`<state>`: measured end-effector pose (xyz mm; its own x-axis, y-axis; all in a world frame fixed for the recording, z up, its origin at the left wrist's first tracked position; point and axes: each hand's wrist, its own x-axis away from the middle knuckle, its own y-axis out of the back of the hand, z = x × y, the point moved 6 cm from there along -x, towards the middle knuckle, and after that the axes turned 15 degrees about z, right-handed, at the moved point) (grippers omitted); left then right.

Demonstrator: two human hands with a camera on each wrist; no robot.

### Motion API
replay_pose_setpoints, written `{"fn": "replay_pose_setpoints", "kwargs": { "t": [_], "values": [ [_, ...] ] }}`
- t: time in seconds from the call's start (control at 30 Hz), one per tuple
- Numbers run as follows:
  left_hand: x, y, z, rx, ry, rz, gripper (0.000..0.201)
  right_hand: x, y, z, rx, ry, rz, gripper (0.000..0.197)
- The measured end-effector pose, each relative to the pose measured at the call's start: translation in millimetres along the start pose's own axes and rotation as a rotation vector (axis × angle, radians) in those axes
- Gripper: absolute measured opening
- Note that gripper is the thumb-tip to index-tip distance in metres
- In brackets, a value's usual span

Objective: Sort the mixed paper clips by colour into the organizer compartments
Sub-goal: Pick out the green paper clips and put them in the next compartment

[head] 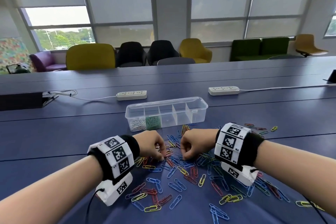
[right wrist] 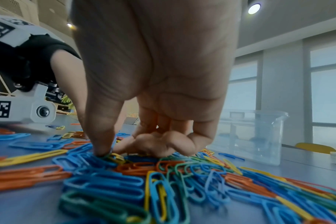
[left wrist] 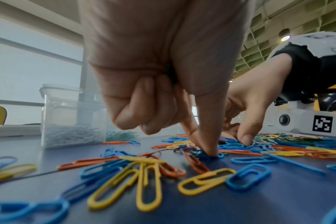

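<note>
Left hand [head: 152, 144] over clip pile, thumb and forefinger tip down on blue clip [left wrist: 211, 155], grip narrow, other fingers curled. Right hand [head: 195, 143] just beside, same narrow grip, tips in mixed clips [right wrist: 163, 174]; what it holds, cannot tell. Clear organizer [head: 198, 112] beyond on blue worktop [head: 54, 132]: white clips [head: 136, 124] leftmost compartment, green clips [head: 153, 122] next.

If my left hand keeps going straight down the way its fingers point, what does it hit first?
Nothing is left in between: the left hand already has its thumb tip on a blue paper clip in the pile, with the blue table directly beneath.
</note>
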<state>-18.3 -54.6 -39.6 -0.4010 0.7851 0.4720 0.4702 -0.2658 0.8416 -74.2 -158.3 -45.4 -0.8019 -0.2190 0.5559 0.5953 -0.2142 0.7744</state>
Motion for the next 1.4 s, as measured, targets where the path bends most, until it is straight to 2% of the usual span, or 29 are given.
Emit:
{"fn": "replay_pose_setpoints", "kwargs": {
  "t": [0.13, 0.3, 0.47, 0.63, 0.77, 0.83, 0.97, 1.1, 1.2, 1.3, 1.4],
  "values": [
    [2, -2, 4, -0.008, -0.02, -0.005, 0.013, 6, -5, -3, 0.073, -0.038, 0.003, 0.006],
    [8, 0, 5, -0.01, -0.049, -0.04, 0.012, 18, -2, -11, 0.029, -0.042, -0.022, 0.01],
    [8, -4, 4, -0.054, -0.017, -0.002, 0.012, 26, -2, -17, 0.0, -0.052, -0.017, 0.023],
    [10, -6, 3, -0.039, 0.01, 0.042, 0.007, 37, 2, -22, -0.023, -0.022, -0.106, 0.026],
    [10, -7, 1, -0.019, -0.004, 0.048, 0.011, 42, 4, -19, -0.103, 0.015, -0.117, 0.017],
    [9, -8, -2, -0.047, -0.005, 0.053, 0.011, 38, 7, -14, -0.153, 0.026, -0.109, 0.013],
    [6, -11, -4, -0.114, 0.034, 0.073, 0.017, 19, 15, 0, -0.138, 0.01, -0.086, 0.021],
    [12, -8, -3, -0.086, 0.032, 0.057, 0.01, -6, 21, 17, -0.055, -0.038, -0.055, 0.036],
    [21, 9, 9, 0.144, 0.021, -0.018, 0.022, -16, 22, 28, -0.005, -0.043, -0.04, 0.03],
    [33, 19, 27, 0.763, -0.005, -0.078, 0.033, -25, 19, 27, 0.03, -0.064, -0.042, 0.028],
    [42, 23, 37, 1.271, -0.171, -0.088, 0.031, -29, 18, 23, 0.018, -0.059, -0.038, 0.022]
  ]
}}
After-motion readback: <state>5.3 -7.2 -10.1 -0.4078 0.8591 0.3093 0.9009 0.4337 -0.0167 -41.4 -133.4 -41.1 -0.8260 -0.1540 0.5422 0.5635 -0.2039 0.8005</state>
